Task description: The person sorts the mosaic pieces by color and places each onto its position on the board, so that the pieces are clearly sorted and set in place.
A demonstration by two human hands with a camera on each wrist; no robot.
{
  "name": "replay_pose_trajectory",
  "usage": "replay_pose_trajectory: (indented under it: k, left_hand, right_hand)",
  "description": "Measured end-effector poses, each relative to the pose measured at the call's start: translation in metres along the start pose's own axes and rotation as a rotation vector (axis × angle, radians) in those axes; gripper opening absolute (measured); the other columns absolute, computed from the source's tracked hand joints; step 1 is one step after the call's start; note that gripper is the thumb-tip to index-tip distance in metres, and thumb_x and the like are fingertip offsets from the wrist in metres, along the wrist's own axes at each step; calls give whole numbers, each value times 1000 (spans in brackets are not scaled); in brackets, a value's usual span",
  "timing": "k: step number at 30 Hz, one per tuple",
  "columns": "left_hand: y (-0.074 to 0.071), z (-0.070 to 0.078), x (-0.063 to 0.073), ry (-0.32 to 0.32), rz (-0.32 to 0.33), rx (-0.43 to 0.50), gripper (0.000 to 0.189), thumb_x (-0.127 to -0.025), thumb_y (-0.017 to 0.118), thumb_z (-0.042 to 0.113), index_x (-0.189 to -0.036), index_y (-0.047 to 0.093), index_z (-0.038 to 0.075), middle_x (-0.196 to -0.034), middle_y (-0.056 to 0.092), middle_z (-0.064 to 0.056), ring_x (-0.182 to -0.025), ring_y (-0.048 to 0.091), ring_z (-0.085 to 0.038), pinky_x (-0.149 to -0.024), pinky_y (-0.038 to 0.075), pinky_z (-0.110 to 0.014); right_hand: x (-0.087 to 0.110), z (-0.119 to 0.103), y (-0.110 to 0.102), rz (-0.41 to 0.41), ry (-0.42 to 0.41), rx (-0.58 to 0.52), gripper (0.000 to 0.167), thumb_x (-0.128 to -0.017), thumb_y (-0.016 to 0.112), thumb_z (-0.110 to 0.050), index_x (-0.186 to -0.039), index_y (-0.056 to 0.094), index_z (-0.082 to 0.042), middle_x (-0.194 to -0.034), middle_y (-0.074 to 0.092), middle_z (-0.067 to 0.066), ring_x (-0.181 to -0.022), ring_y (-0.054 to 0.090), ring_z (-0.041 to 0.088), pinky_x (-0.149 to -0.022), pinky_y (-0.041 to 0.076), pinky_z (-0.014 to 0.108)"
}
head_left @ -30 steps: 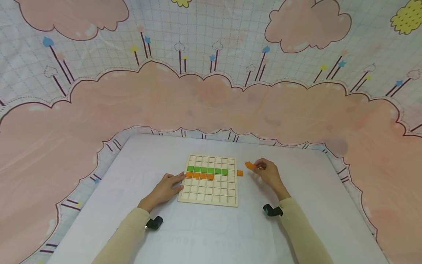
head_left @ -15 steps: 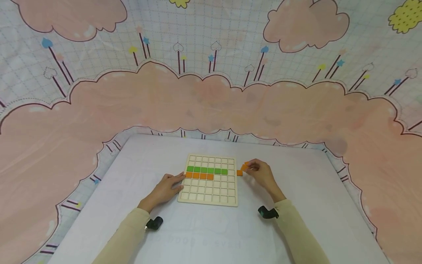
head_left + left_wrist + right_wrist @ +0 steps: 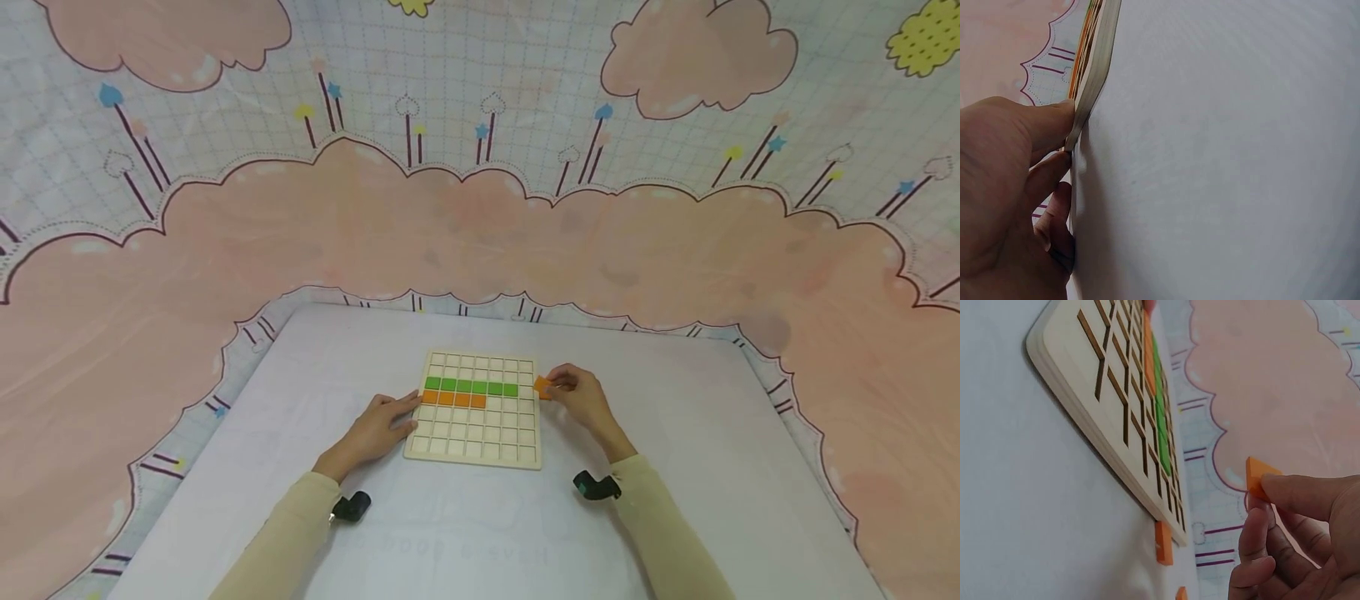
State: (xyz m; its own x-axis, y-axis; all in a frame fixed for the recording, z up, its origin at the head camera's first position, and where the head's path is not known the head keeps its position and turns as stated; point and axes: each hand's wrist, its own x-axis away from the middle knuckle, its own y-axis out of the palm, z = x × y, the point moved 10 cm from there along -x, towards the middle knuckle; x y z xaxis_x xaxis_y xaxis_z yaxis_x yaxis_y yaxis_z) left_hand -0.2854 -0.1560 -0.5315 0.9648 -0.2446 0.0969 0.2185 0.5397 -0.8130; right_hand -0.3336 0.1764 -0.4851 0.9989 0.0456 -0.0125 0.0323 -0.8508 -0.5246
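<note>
A square wooden grid board (image 3: pixel 465 446) lies on the white table, with a row of green tiles (image 3: pixel 472 387) above a shorter row of orange tiles (image 3: pixel 453 400). My right hand (image 3: pixel 587 402) pinches an orange square tile (image 3: pixel 1260 472) between thumb and fingers, raised beside the board's right edge. Beneath it, a loose orange tile (image 3: pixel 1164 542) sits against that edge; the held tile partly hides it in the head view. At the opposite side, my left hand (image 3: pixel 375 429) rests its extended fingers and thumb against the board's left edge.
Another orange piece (image 3: pixel 1182 593) shows at the bottom of the right wrist view. A patterned cloth (image 3: pixel 480 225) with pink clouds surrounds the white tabletop (image 3: pixel 675 400). Black wrist cameras (image 3: pixel 352 507) sit by both sleeves.
My right hand has moved left with its pinched orange tile, from clear of the board to right at its right edge. The left hand and the board have stayed put.
</note>
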Motion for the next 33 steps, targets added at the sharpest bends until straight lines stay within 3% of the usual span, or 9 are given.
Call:
replay_pose_trajectory:
  k: [10,20,33]
  left_hand:
    - [-1,1,0,6,6,-4,52,-98,60,27,-147,46,17,-160,35,4,-121,41,-22,-103,41,-49]
    - [-2,0,0,7,0,-5,52,-98,60,28,-147,45,18,-160,34,5,-116,42,-20,-99,42,-47]
    - [-2,0,0,19,4,0,52,-99,60,27,-147,46,17,-160,35,4,-116,42,-20,-98,43,-46]
  right_hand:
    - [-2,1,23,-33,-15,-17,17,-84,75,-5,-99,68,-4,-97,72,12,-83,62,17,-73,48,24]
    - [1,1,42,-52,39,-46,15,-83,76,-6,-95,68,-8,-93,72,8,-80,61,16,-72,47,25]
    - [2,-8,61,-70,-14,2,14,-84,76,-6,-97,71,-7,-93,74,7,-81,64,15,-77,52,30]
